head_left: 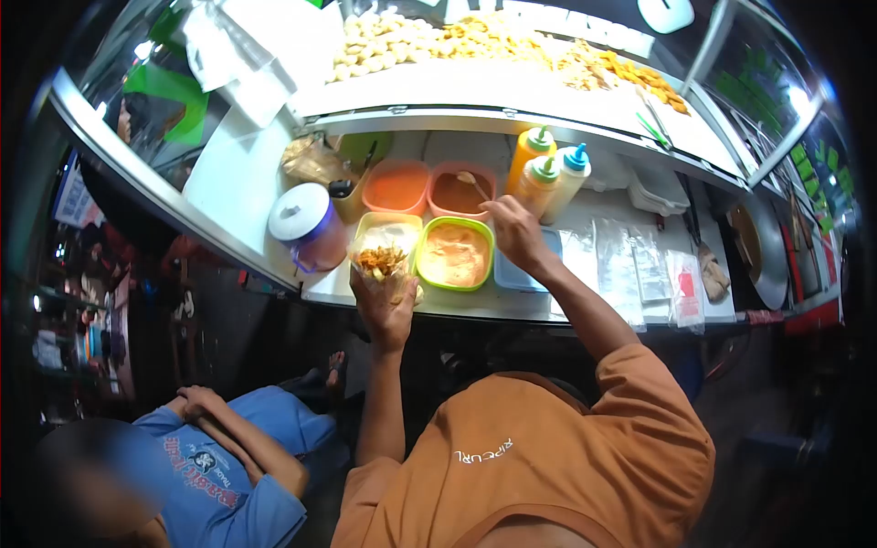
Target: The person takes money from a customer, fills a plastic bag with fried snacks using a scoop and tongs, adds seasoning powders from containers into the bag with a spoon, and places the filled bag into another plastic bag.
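My left hand [386, 309] is wrapped round a clear plastic bag [370, 271], held upright with chopped, browned food [382, 259] showing at its open top. A spoon [470, 181] is pinched in my right hand [517, 226]. The spoon's bowl, with something pale on it, is over a pink tub [457, 164] of dark brown sauce. Below it stands a lime-green tub [457, 288] of creamy orange sauce. A pale yellow tub [391, 219] with whitish contents sits just behind the bag, partly hidden by it. Left of the brown sauce is another pink tub [395, 213] of orange sauce.
Squeeze bottles [539, 183] stand right of the tubs, and a lidded jug [301, 224] stands left. Plastic bags [621, 265] lie on the counter's right. A shelf edge [411, 121] runs above, with fried food [475, 41] behind. A person in blue [228, 457] sits at lower left.
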Tool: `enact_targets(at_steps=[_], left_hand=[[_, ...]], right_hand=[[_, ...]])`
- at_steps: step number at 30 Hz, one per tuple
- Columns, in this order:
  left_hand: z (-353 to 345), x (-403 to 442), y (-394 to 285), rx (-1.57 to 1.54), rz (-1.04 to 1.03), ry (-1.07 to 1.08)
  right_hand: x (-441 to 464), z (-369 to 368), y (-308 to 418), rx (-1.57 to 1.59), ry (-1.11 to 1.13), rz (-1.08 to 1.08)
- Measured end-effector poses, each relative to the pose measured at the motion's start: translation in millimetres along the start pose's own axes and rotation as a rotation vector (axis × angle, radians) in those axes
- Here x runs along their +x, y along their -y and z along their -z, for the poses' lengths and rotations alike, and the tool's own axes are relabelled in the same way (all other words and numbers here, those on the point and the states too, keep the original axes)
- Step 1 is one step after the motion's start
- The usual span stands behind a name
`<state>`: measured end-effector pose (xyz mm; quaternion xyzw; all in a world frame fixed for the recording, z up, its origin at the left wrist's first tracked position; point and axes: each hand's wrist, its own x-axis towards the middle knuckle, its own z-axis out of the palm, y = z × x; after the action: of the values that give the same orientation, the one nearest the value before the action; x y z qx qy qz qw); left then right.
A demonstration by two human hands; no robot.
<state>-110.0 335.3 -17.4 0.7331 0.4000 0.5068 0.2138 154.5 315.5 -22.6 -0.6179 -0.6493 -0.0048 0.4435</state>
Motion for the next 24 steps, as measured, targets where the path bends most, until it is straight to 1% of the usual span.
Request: enact_targets(at_steps=[2,3,4,5,6,7,9,10,12,13,15,16,19,20,21,23,24], left_hand=[[1.1,-2.7,4.2,-0.172,0.067,-0.049],[1.6,-2.9,6.4,-0.263,0.096,-0.066],[2.6,-4.8,10.4,-0.204,0.103,-0.075],[1.3,-6.2,13.3,-0.225,0.119,-0.069],[-1.3,-7.4,15.5,-0.250,0.133,-0.061],[-4.0,-8.4,17.5,-0.275,0.146,-0.053],[-5.5,-10.5,22.6,-0.084,0.034,-0.014],[-5.2,-8.9,25.1,0.014,-0.028,0.000],[-4.3,-7.3,26.2,0.006,-0.037,-0.001],[-4.2,-9.0,24.5,0.001,-0.037,-0.002],[-3.6,-9.8,18.1,-0.071,0.014,0.001],[-2.6,-7.8,13.9,-0.105,0.035,-0.001],[-1.2,-2.9,-1.4,-0.110,0.004,0.041],[-4.5,-4.5,2.1,-0.183,0.069,0.065],[-5.8,-4.2,5.3,-0.165,0.061,0.068],[-7.0,-4.3,10.8,-0.128,0.047,0.078],[-8.6,-4.5,14.6,-0.149,0.038,0.076]], right_hand=[[-2.2,21.8,22.4,0.026,-0.050,0.036],[-8.1,20.9,24.4,0.051,-0.020,0.041],[-16.6,21.4,26.3,0.072,0.008,0.037],[-24.4,22.1,27.9,0.088,0.031,0.031],[-31.7,17.3,28.7,0.071,0.133,0.005],[-36.2,10.6,27.9,0.080,0.162,0.080],[-45.5,4.1,31.4,0.129,0.296,0.033],[-47.9,4.0,34.0,0.208,0.306,-0.042],[-51.5,5.6,39.8,0.366,0.327,-0.189],[-55.0,4.4,38.8,0.401,0.277,-0.255],[-54.5,5.1,37.6,0.468,0.177,-0.375],[-51.3,13.3,38.6,0.508,0.195,-0.469],[-33.0,38.0,49.7,0.677,0.116,-0.520],[-26.6,46.5,58.4,0.774,0.061,-0.498],[-19.4,56.7,69.5,0.782,0.042,-0.483],[-8.9,71.0,88.2,0.844,0.014,-0.378],[-4.0,75.2,96.0,0.783,0.053,-0.283]])
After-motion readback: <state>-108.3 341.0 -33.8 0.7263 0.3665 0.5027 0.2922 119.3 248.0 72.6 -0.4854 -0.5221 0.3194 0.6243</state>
